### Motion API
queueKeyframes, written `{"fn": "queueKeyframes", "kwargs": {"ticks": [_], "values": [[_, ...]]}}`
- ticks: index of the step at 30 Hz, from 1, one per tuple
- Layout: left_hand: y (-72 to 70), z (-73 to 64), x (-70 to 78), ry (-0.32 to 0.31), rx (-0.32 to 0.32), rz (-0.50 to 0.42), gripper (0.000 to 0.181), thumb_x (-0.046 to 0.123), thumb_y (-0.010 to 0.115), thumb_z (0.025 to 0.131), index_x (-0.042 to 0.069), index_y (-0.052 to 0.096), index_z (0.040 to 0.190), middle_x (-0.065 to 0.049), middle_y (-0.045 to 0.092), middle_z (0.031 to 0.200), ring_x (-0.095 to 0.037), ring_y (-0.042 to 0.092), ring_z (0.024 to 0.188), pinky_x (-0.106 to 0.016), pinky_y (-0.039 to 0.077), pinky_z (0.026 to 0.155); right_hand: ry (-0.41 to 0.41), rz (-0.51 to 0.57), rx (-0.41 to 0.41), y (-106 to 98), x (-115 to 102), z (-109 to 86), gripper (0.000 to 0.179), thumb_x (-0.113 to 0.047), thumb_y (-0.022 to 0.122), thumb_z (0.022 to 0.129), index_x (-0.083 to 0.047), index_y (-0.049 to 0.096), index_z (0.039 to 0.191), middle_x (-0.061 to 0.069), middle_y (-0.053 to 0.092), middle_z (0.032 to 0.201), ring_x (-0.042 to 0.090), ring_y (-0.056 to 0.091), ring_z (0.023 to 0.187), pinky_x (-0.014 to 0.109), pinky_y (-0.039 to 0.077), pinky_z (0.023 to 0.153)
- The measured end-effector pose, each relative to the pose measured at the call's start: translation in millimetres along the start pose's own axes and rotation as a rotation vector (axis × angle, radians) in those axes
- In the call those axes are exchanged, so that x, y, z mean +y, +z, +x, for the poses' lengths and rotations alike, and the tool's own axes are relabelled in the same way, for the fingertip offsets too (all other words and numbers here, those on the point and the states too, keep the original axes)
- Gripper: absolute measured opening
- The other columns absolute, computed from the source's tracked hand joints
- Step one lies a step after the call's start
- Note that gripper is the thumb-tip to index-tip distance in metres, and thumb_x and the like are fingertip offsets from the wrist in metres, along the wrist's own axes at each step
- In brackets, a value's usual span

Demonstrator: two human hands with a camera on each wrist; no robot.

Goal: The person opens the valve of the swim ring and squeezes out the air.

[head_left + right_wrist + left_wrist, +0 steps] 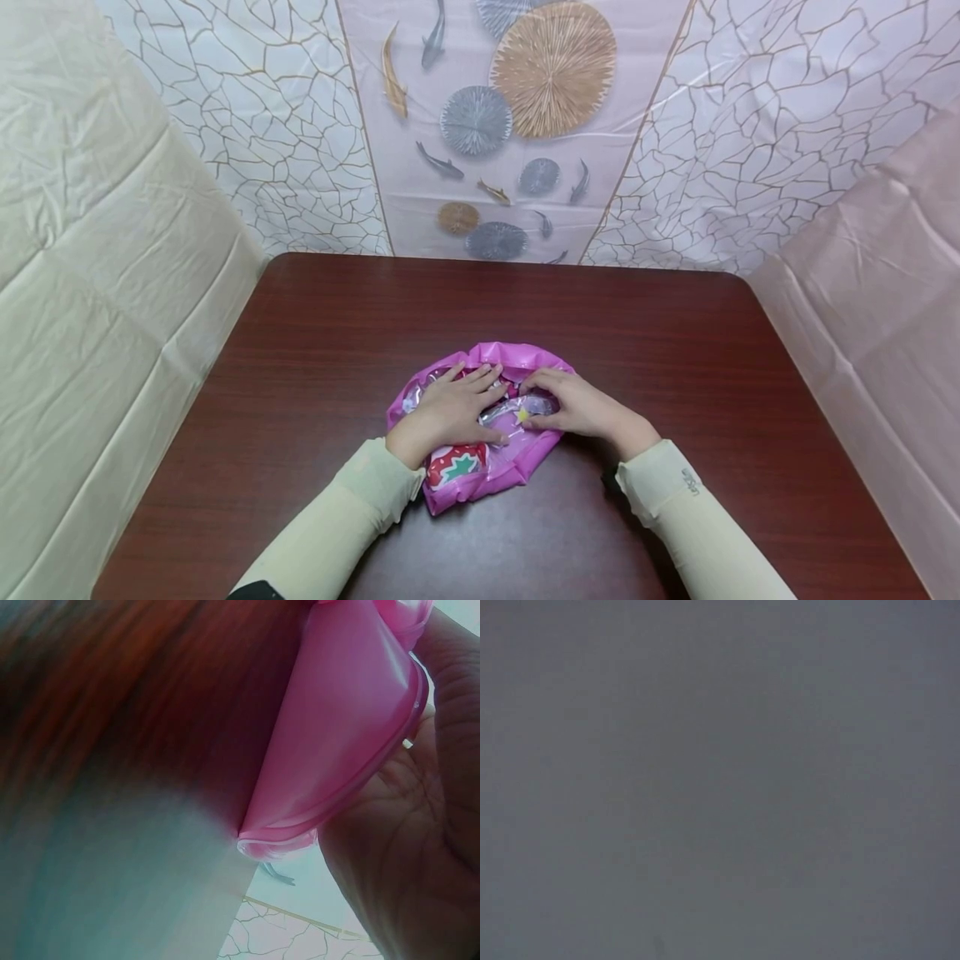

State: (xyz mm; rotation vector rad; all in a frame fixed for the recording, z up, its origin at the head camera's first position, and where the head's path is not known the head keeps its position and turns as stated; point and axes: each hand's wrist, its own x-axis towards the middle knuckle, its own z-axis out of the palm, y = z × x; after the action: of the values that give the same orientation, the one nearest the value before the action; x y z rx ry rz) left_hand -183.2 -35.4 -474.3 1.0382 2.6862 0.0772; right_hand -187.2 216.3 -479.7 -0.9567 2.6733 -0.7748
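Observation:
A soft pink plastic item (536, 454) with a puffy rim, like a limp inflatable, lies on the table. It has clear panels, a red strawberry print (453, 465) and a small yellow star (522, 414). My left hand (453, 408) rests across its middle, palm down, fingers straight and spread. At its right side my right hand (573, 404) grips it with bent fingers, thumb and fingers on either side of the star. The right wrist view shows the pink side wall (330, 727) and my right palm (397, 817) beside its edge. The left wrist view is plain blurred grey.
The dark brown table (337, 325) has rounded far corners. A patterned cloth (540, 175) with fish and round motifs hangs behind it. Pale padded cloths (112, 292) stand along the left and right sides.

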Motion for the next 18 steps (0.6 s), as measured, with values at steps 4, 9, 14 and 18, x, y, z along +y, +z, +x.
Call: {"fn": "queueKeyframes", "kwargs": {"ticks": [4, 9, 14, 18], "values": [[0.6, 0.1, -0.4, -0.003, -0.004, 0.002, 0.092, 0.077, 0.051, 0.087, 0.026, 0.028, 0.160, 0.002, 0.012, 0.167, -0.018, 0.010, 0.154, -0.046, 0.002, 0.124, -0.010, -0.003, 0.002, 0.6, -0.3, 0.2, 0.044, -0.036, 0.081, 0.085, -0.013, 0.065, 0.120, -0.001, 0.063, 0.119, 0.016, 0.056, 0.115, 0.041, 0.046, 0.105], [0.2, 0.6, -0.2, -0.004, -0.006, -0.006, 0.091, 0.078, 0.050, 0.087, 0.027, 0.028, 0.160, 0.002, 0.012, 0.168, -0.018, 0.010, 0.154, -0.046, 0.002, 0.124, -0.015, 0.004, 0.001, 0.2, 0.2, -0.3, 0.044, -0.034, 0.081, 0.086, -0.012, 0.065, 0.120, 0.000, 0.063, 0.119, 0.016, 0.056, 0.114, 0.042, 0.047, 0.104], [-1.3, -1.3, -0.9, 0.008, 0.024, -0.024, 0.090, 0.077, 0.049, 0.088, 0.026, 0.031, 0.159, 0.002, 0.018, 0.167, -0.018, 0.013, 0.154, -0.048, 0.004, 0.124, -0.019, 0.011, 0.007, -0.8, 0.5, -0.3, 0.044, -0.032, 0.082, 0.085, -0.011, 0.065, 0.120, 0.000, 0.063, 0.120, 0.017, 0.056, 0.116, 0.042, 0.046, 0.105], [-7.3, -11.6, -4.6, 0.025, 0.128, -0.067, 0.079, 0.070, 0.055, 0.091, 0.022, 0.046, 0.153, -0.003, 0.029, 0.164, -0.024, 0.025, 0.151, -0.052, 0.017, 0.122, -0.029, 0.014, 0.004, -1.1, -0.4, 0.2, 0.043, -0.031, 0.082, 0.086, -0.011, 0.064, 0.120, 0.000, 0.063, 0.120, 0.017, 0.056, 0.116, 0.041, 0.046, 0.104]]}}
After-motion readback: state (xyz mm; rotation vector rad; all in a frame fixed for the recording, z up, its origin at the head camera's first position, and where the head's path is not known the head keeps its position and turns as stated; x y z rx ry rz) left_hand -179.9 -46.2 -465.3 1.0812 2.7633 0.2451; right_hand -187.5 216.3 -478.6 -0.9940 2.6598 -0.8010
